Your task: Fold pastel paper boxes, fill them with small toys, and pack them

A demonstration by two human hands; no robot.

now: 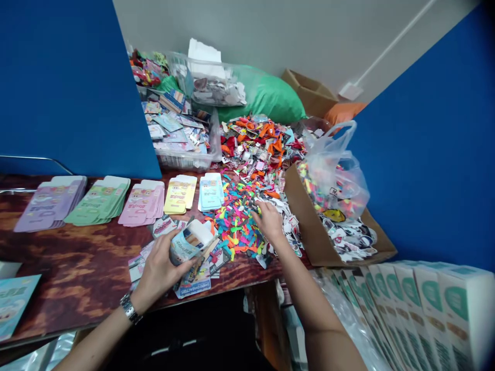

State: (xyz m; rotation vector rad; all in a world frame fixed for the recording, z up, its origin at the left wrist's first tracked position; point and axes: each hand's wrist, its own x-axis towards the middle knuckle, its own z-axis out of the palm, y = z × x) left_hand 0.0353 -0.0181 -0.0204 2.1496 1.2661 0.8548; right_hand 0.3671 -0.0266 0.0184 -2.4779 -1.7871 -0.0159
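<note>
My left hand (160, 265) is closed around a small light-blue printed carton (184, 247), its top flap up and mouth open. Dark printed contents show inside the carton. Over at the right, my right hand (269, 221) reaches into a heap of small, brightly coloured pieces (240, 221) that look like uninflated balloons. Its thumb and forefinger are a little apart at the heap, and nothing can be made out between them. Beneath the carton lie loose printed cards (195, 287). White cut-out pieces (292, 226) lie just right of my right hand.
Flat carton stacks stand in a row: purple (50, 203), green (98, 201), pink (142, 203), yellow (180, 195) and blue (211, 191). Behind are a clear bin (189, 162) of packets and a mixed pile (263, 139). A cardboard box (305, 226) borders the right side.
</note>
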